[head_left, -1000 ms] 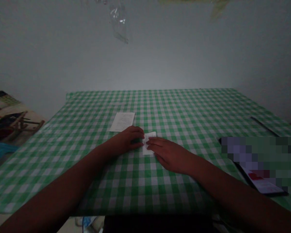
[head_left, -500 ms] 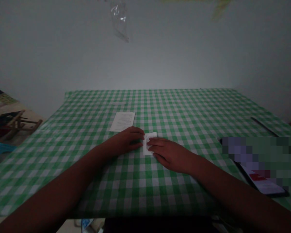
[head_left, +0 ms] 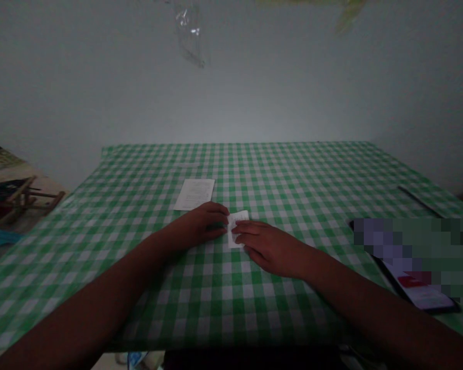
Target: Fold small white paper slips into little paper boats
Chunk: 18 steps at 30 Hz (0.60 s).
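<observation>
A small folded white paper [head_left: 237,219] lies on the green-and-white checked tablecloth [head_left: 285,174] near the table's middle. My left hand [head_left: 202,224] rests curled at the paper's left edge, fingers bent and touching it. From the right, my right hand [head_left: 268,244] lies over the paper's lower right part with its fingers pressed flat on it. Much of the paper is hidden under both hands. A second white printed sheet [head_left: 195,193] lies flat just beyond my left hand, untouched.
A phone with a lit screen [head_left: 420,288] lies near the table's right edge, partly blurred out. A thin dark stick [head_left: 416,201] lies at the far right. Wooden furniture [head_left: 19,198] stands on the floor to the left. A pale wall backs the table.
My right hand's fingers have slid slightly left over the small paper. My left hand and the paper stay in place.
</observation>
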Tool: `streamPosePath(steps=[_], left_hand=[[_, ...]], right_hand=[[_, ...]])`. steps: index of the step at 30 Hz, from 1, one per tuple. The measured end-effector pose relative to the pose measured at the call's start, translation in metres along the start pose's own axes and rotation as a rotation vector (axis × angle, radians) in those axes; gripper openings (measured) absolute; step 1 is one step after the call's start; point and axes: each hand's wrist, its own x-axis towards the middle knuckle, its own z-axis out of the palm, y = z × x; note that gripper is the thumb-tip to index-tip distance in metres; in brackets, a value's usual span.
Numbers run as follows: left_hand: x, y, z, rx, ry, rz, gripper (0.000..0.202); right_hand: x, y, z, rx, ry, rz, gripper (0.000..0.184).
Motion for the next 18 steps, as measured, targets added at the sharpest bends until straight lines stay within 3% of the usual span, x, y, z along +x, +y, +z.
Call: streamPosePath(steps=[18], left_hand=[[0.0009, 0.0040, -0.0024, -0.024, -0.015, -0.043, 0.017]], right_hand=[[-0.0002, -0.0008, -0.0014, 0.001, 0.002, -0.020, 0.028]])
